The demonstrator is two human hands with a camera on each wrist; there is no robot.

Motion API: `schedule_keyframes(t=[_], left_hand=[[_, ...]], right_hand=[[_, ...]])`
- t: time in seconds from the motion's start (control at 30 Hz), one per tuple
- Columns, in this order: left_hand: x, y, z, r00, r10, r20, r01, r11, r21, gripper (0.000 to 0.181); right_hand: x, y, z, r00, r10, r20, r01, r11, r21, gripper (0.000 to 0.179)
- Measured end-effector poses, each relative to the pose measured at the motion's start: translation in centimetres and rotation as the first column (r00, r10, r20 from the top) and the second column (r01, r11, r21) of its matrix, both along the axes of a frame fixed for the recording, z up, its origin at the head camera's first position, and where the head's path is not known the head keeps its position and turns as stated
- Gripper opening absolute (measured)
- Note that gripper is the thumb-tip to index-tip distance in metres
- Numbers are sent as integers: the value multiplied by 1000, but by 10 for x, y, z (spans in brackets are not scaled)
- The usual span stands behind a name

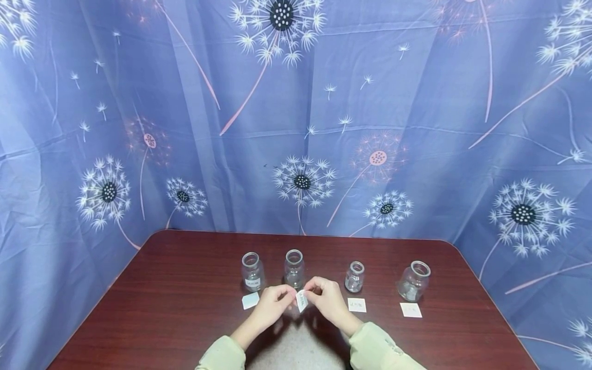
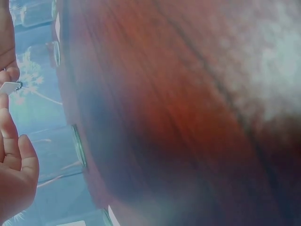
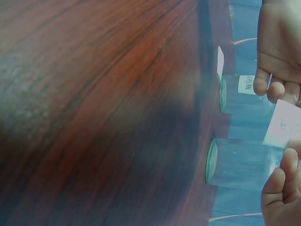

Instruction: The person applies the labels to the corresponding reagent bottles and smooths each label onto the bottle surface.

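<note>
Between the two hands is a small white label [image 1: 302,301] with dark writing, held above the table. My left hand [image 1: 273,305] pinches its left edge with thumb and fingers, and my right hand [image 1: 330,303] pinches its upper right side. In the right wrist view the label [image 3: 283,123] spans the gap between the fingers of both hands. Just behind the hands stands a clear glass jar [image 1: 294,267] with no label visible. To its left, another glass jar [image 1: 252,268] bears a white label on its front. The left wrist view shows only a corner of the label [image 2: 8,88].
Right of the hands stand a small glass jar [image 1: 354,277] and a wider glass jar [image 1: 414,281]. A white paper with writing [image 1: 356,304] and another paper [image 1: 410,310] lie before them. A white paper [image 1: 250,300] lies by the left jar. The brown table [image 1: 176,308] meets a blue curtain [image 1: 240,185].
</note>
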State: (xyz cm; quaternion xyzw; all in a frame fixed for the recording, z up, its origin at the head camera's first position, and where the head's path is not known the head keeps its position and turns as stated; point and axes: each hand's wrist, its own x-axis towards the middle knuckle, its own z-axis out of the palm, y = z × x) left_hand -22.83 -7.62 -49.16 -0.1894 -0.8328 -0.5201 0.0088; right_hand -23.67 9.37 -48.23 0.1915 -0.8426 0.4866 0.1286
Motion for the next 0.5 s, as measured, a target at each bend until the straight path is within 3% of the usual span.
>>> schedule_keyframes(t=[0.1, 0.33, 0.5], left_hand=[[0, 1, -1, 1000, 2, 13, -2, 1000, -1, 20], [2, 0, 2, 998, 2, 65, -7, 996, 87, 25], [2, 0, 3, 995, -12, 98, 3, 996, 91, 24]], right_hand=[[0, 0, 1, 1000, 14, -4, -14, 1000, 4, 14], [0, 1, 2, 999, 33, 1, -33, 999, -1, 14], [1, 1, 4, 999, 35, 2, -35, 999, 15, 13]])
